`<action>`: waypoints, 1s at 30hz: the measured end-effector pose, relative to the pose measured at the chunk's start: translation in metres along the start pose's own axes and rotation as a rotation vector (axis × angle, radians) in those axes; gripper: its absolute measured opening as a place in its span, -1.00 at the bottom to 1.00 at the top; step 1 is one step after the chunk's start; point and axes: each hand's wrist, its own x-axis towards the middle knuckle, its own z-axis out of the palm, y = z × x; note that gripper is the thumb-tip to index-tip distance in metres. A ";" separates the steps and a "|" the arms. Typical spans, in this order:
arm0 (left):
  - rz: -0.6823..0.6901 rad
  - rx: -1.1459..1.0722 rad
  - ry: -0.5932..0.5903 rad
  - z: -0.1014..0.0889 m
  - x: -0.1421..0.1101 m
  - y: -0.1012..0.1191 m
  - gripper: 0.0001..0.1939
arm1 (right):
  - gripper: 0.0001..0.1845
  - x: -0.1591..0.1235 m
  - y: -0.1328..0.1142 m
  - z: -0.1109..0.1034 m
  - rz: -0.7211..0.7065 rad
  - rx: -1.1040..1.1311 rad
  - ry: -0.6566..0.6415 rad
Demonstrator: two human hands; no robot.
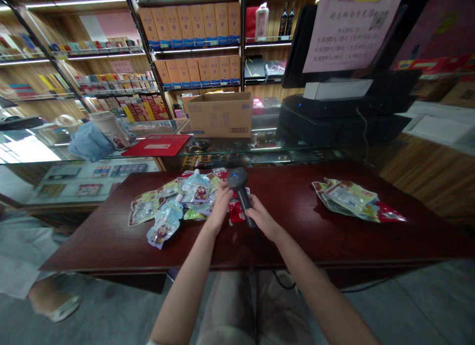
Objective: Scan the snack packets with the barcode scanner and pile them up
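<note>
My right hand (262, 217) is wrapped round the handle of a black barcode scanner (243, 199), its head tilted over the desk. Just left of it, my left hand (221, 202) is closed at the edge of a red snack packet (236, 212), which lies partly behind the scanner. My left fingertips are partly hidden by the scanner's head. Beside that hand is a loose pile of snack packets (143, 209), with light blue spouted pouches (165, 222) on and in front of it. A smaller stack of green and red packets (349, 199) lies to the right.
The dark red wooden desk (293, 241) backs onto a glass counter. On the counter are a cardboard box (220, 116), a red folder (158, 145), a blue cloth (91, 139) and a black monitor (300, 48) bearing a paper notice. A person's leg and shoe (65, 308) show at lower left.
</note>
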 end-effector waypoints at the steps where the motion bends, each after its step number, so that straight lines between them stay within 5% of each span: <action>1: 0.029 0.010 0.004 -0.002 0.000 0.000 -0.72 | -0.64 -0.001 0.000 0.000 -0.014 -0.018 0.044; 6: 0.071 0.137 0.203 -0.032 -0.006 0.013 -0.69 | -0.62 -0.001 0.003 -0.009 -0.104 -0.014 0.180; 10: 0.130 0.594 0.434 -0.097 -0.008 0.023 -0.66 | -0.61 -0.002 0.002 -0.020 -0.157 0.051 0.161; 14: -0.227 1.056 0.616 -0.172 0.003 0.010 -0.39 | -0.61 -0.005 -0.001 -0.022 -0.189 0.064 0.136; 17: -0.464 1.069 0.470 -0.205 0.017 -0.010 -0.22 | -0.65 -0.008 -0.003 -0.022 -0.209 0.035 0.117; 25: -0.436 1.050 0.309 -0.208 0.060 -0.024 -0.20 | -0.66 -0.013 -0.005 -0.032 -0.208 0.043 0.144; 30: -0.511 1.168 0.143 -0.205 0.055 -0.026 -0.34 | -0.64 -0.012 -0.002 -0.033 -0.176 0.054 0.154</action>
